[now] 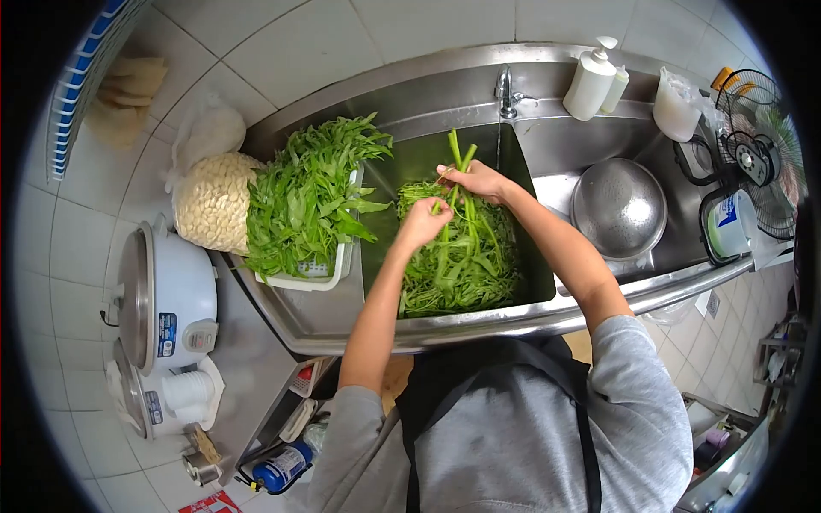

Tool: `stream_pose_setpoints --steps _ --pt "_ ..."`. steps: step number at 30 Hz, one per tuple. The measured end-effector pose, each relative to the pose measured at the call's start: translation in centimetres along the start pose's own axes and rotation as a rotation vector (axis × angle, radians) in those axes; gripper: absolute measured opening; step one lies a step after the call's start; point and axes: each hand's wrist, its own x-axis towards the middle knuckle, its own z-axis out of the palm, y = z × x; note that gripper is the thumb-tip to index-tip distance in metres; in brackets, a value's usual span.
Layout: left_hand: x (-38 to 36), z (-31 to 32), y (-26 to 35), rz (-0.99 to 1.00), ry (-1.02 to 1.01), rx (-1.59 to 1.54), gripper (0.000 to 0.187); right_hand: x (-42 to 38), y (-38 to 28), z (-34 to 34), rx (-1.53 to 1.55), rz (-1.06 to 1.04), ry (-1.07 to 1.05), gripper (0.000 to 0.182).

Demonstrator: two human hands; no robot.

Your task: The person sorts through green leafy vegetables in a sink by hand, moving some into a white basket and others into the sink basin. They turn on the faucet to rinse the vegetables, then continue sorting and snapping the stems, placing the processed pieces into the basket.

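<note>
Over the left sink basin (376, 282), my right hand (481, 182) grips a small bunch of thick green stems (462, 158), which look like water spinach. Their cut ends point up past my fingers. My left hand (424, 224) is closed at the same bunch, its fingertips pinching a stem. Leafy lengths hang below both hands onto a heap of greens (457, 282) filling the basin. To the left, a pile of leafy greens (316, 192) rises out of a white plastic basket (342, 267) on the sink's drainboard.
An upturned metal bowl (619, 209) lies in the right basin. Behind are a tap (508, 92) and a pump bottle (590, 83). A fan (753, 154) stands far right. A bag of pale beans or nuts (214, 203) and a rice cooker (175, 291) are at left.
</note>
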Motion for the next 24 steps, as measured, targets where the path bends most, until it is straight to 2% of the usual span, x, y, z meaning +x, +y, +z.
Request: stream_pose_setpoints --steps 4,5,6,8,11,15,18,22,24 --pt "0.5 -2.1 0.2 0.002 -0.053 0.027 0.021 -0.4 -1.7 -0.7 -0.139 -0.001 -0.015 0.046" --pt "0.8 -2.0 -0.2 0.084 0.030 0.053 0.021 0.0 -1.9 -0.8 -0.134 0.038 0.021 0.046" --pt "1.0 -2.1 0.0 0.083 0.029 0.053 0.021 0.3 -2.0 -0.8 -0.129 0.077 0.057 0.046" --pt "1.2 -2.3 0.3 -0.040 -0.087 0.071 0.025 0.7 -2.0 -0.8 -0.135 0.076 0.080 0.047" --pt "1.0 -2.4 0.5 -0.022 -0.137 -0.053 0.027 0.8 -2.6 -1.0 -0.202 0.116 0.082 0.051" --pt "0.7 -3.1 0.8 -0.065 -0.218 -0.022 0.027 0.9 -3.1 -2.1 -0.178 0.125 0.150 0.050" --pt "0.2 -3.6 1.0 -0.186 -0.269 -0.089 0.030 0.9 -3.5 -3.3 -0.137 0.178 0.229 0.051" --pt "0.9 -3.8 1.2 -0.086 -0.229 -0.133 0.033 1.2 -3.6 -4.5 -0.092 0.257 0.280 0.051" --pt "1.7 -3.2 1.6 0.060 -0.189 -0.063 0.037 1.3 -3.6 -4.2 -0.091 0.262 0.279 0.051"
